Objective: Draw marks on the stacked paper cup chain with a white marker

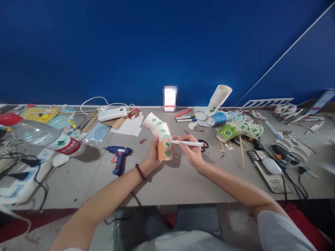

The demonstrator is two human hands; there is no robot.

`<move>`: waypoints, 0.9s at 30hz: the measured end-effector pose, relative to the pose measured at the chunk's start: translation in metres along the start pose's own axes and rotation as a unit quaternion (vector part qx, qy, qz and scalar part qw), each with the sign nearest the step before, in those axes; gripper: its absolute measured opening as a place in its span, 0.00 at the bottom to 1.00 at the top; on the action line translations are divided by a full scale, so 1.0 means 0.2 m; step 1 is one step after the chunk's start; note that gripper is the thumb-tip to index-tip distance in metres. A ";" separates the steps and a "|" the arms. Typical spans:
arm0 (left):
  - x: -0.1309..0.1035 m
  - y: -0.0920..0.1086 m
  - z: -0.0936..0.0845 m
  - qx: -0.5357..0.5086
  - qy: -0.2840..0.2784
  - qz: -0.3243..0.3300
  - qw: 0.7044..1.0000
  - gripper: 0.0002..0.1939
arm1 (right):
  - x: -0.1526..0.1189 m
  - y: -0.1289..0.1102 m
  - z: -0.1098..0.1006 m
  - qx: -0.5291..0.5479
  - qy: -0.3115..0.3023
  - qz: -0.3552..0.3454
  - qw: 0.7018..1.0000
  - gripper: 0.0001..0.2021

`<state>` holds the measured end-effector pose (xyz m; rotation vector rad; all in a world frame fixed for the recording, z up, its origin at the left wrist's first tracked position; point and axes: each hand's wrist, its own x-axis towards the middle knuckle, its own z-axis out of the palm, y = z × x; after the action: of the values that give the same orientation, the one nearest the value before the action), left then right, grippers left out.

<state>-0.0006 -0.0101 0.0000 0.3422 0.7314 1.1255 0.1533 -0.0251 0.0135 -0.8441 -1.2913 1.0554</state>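
Note:
My left hand [154, 153] is wrapped round the side of an orange-patterned paper cup [162, 154]. Two white paper cups with green prints run on from its top in a bent row, the nearer white cup [162, 131] and the tilted outer white cup [151, 122]. Between the fingers of my right hand [192, 154] is a slim white marker [192, 143], its tip at the orange cup's upper edge. Whether the tip touches the cup I cannot tell. Black-handled scissors [205, 145] lie just behind my right hand.
A blue glue gun [119, 153] lies left of my hands, near a large water bottle [62, 141] and a power strip [21, 184]. To the right are a leaning cup stack [219, 99], a curved green cup row [231, 130], and a phone [269, 174]. Markers [184, 117] lie behind.

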 end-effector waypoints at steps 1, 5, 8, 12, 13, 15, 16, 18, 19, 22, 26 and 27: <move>0.00 0.00 0.00 -0.002 0.003 0.000 1.000 0.21 | 0.00 0.00 0.00 -0.007 -0.005 0.004 1.000 0.13; 0.00 0.00 0.02 -0.019 0.017 0.016 1.000 0.18 | -0.01 0.01 0.00 -0.040 -0.013 -0.002 0.999 0.11; 0.00 0.00 0.02 -0.026 0.018 0.015 0.999 0.18 | -0.01 0.00 0.01 -0.068 -0.009 -0.004 0.998 0.10; 0.00 0.00 0.02 -0.022 0.017 0.005 1.000 0.18 | 0.00 0.00 0.01 -0.083 -0.002 0.001 0.997 0.09; 0.00 0.00 0.02 -0.018 0.016 0.003 1.000 0.18 | 0.00 0.00 0.01 -0.085 0.000 0.002 0.996 0.09; 0.00 0.00 0.02 -0.011 0.019 0.002 1.000 0.19 | 0.00 0.00 0.01 -0.091 0.004 0.003 0.996 0.09; 0.00 0.00 0.02 -0.007 0.021 0.002 1.000 0.19 | 0.00 0.00 0.01 -0.092 0.004 0.004 0.996 0.08; 0.00 0.00 0.02 -0.002 0.027 0.004 1.000 0.20 | 0.00 0.00 0.01 -0.090 0.002 0.008 0.996 0.07; 0.00 0.00 0.02 0.000 0.028 0.004 1.000 0.20 | 0.00 0.00 0.01 -0.088 0.002 0.008 0.996 0.07; 0.00 0.00 0.02 0.002 0.026 0.004 1.000 0.20 | 0.00 0.00 0.01 -0.088 0.003 0.006 0.996 0.06; 0.00 -0.01 0.02 -0.002 0.018 0.008 1.000 0.19 | 0.00 -0.01 0.02 -0.091 0.001 0.007 0.996 0.06; 0.00 -0.01 0.02 -0.003 0.019 0.009 1.000 0.19 | 0.00 -0.02 0.02 -0.089 -0.001 0.007 0.996 0.06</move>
<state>0.0029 -0.0096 0.0011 0.3240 0.7598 1.1541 0.1502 -0.0266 0.0169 -0.9880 -1.3986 0.9627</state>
